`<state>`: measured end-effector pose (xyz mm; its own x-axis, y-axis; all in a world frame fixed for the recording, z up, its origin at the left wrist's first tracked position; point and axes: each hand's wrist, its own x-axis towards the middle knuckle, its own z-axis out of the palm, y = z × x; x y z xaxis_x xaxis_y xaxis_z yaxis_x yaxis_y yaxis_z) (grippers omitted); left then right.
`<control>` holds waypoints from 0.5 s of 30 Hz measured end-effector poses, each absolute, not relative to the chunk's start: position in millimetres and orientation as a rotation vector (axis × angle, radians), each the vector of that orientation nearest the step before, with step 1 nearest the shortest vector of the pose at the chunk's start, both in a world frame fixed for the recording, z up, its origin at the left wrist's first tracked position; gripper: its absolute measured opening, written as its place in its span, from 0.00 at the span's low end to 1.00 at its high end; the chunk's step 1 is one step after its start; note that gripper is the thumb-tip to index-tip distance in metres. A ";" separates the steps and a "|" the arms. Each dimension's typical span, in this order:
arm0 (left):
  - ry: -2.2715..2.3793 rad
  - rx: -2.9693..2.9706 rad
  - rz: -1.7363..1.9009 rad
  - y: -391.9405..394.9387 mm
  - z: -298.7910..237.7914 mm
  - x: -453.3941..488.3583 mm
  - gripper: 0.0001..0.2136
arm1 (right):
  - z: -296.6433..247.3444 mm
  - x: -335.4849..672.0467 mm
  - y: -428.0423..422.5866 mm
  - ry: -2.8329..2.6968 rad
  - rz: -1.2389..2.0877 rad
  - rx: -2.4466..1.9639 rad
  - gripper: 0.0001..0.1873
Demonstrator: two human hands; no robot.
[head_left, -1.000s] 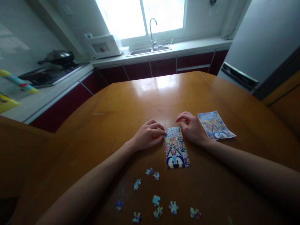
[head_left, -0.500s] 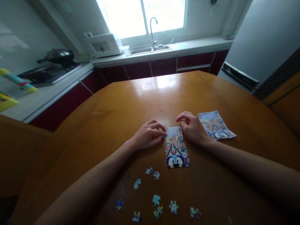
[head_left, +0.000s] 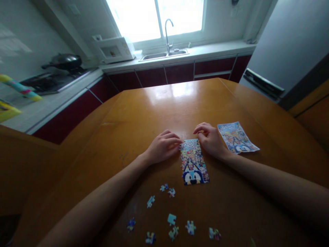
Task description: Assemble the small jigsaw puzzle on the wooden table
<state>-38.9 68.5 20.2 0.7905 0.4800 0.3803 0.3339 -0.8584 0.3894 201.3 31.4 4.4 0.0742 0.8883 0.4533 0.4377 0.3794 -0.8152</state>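
A partly assembled jigsaw puzzle (head_left: 194, 161) lies on the table, with a blue cartoon dog's face at its near end. My left hand (head_left: 164, 145) rests beside its upper left edge, the fingertips touching that edge and the thumb slightly apart from them. At the upper right corner is my right hand (head_left: 210, 140), lying on its side with loosely bent fingers and nothing visible in them. Nearer to me are several loose puzzle pieces, among them a plain light-blue piece (head_left: 171, 219), a dark blue piece (head_left: 131, 224) and a pale piece (head_left: 190, 227).
A printed picture sheet (head_left: 236, 137) with the same design lies right of my right hand. Beyond the wooden table (head_left: 154, 113) are a sink (head_left: 154, 56), a microwave (head_left: 114, 50), a wok (head_left: 65, 61) on the stove and a fridge (head_left: 288, 51).
My left fingertips have lifted a little away from me and parted from the thumb, so more of the puzzle's upper left edge shows. My right hand has stayed put.
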 end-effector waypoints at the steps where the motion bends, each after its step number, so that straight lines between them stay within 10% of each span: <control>1: 0.666 2.671 0.700 68.7 19.1 -38.4 0.09 | 4.5 201.3 31.4 -1.546 0.519 -1.233 0.13; 15: 0.733 2.586 0.676 72.0 14.1 -35.7 0.07 | 2.9 202.7 32.7 -1.561 0.517 -1.232 0.13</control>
<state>-35.7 72.0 14.1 0.7499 0.5649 0.3441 0.3888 -0.7973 0.4616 202.7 32.7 2.9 0.0612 0.8902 0.4515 0.4444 0.3807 -0.8109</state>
